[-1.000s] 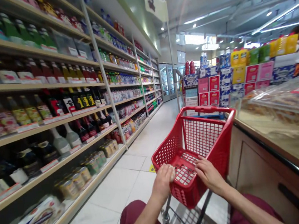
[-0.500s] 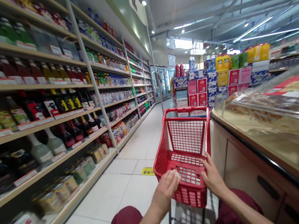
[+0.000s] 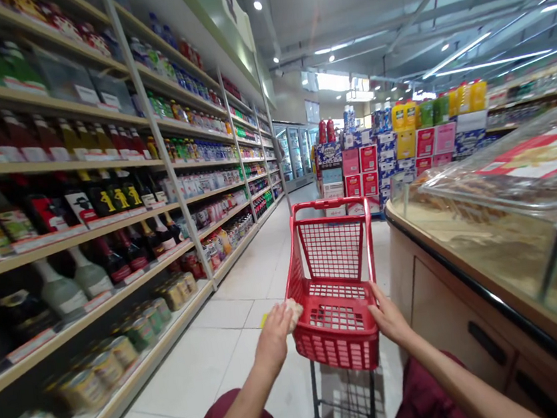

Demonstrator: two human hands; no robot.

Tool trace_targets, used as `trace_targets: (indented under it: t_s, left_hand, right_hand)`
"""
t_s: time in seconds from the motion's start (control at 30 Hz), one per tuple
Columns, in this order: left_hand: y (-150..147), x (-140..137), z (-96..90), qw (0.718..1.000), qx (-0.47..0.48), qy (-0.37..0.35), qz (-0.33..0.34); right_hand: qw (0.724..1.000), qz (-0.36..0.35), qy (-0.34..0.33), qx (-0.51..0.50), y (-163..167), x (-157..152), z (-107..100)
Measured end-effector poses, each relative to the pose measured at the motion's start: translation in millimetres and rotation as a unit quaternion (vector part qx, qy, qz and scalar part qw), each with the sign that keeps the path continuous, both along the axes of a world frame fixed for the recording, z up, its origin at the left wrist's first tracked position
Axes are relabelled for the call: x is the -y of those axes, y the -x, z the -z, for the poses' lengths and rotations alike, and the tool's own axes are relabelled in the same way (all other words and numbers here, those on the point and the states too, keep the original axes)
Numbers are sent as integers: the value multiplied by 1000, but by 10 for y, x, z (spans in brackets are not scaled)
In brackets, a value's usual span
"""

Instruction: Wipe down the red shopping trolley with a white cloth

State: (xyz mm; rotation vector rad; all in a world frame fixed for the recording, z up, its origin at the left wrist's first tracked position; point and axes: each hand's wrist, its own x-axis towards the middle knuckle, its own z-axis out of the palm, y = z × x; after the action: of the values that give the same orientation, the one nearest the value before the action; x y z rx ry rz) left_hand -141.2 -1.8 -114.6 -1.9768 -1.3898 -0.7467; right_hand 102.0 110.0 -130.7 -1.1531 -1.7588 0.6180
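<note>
The left hand (image 3: 273, 336), fingers bent, held a pale cloth (image 3: 295, 312) beside the red basket (image 3: 337, 351), which stood between the 2 hands. The right hand (image 3: 390, 315), loosely open, touched its rim; farther right, a clear container (image 3: 523, 196) held brown food (image 3: 458, 192).

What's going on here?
The left hand of the person wearing the camera holds what looks like a pale cloth at the left rim of a red cart. The right hand is at the cart's right rim, with no cloth visible in it. The cart stands between the shelves on the left and a counter on the right.
</note>
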Motion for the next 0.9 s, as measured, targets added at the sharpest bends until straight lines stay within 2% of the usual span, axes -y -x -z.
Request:
trace_targets:
  t_s: [0.03, 0.13, 0.2, 0.37, 0.53, 0.67, 0.7, 0.73, 0.8, 0.87, 0.9]
  left_hand:
    - [-41, -5, 11, 1000, 0, 8, 9]
    - [-223, -5, 58, 993, -48, 43, 99]
    - [-228, -9, 67, 990, -67, 31, 120]
    - [-101, -44, 78, 1000, 14, -20, 13]
    - [-181, 9, 87, 995, -48, 34, 81]
    - [3, 80, 39, 999, 25, 17, -11]
    - [0, 89, 42, 999, 34, 21, -13]
    - [-32, 92, 51, 999, 35, 36, 7]
    - [-134, 89, 70, 989, 40, 107, 91]
    - [-194, 93, 53, 958, 136, 207, 147]
    - [-189, 107, 21, 939, 200, 241, 144]
  right_hand:
    - [1000, -2, 3, -7, -6, -14, -2]
    - [1000, -13, 6, -19, -22, -39, -3]
    - [1000, -20, 8, -19, -31, -44, -1]
    - [1000, -13, 4, -15, -7, -36, -6]
    - [1000, -17, -20, -14, 31, -26, -47]
    - [999, -11, -28, -12, 73, 7, -91]
    - [999, -5, -30, -12, 83, 15, -100]
    - [999, -1, -33, -11, 88, 21, -106]
    - [999, -1, -46, -5, 68, 23, -103]
    - [998, -6, -60, 4, 20, 14, -71]
    - [998, -3, -67, 9, 2, 3, -44]
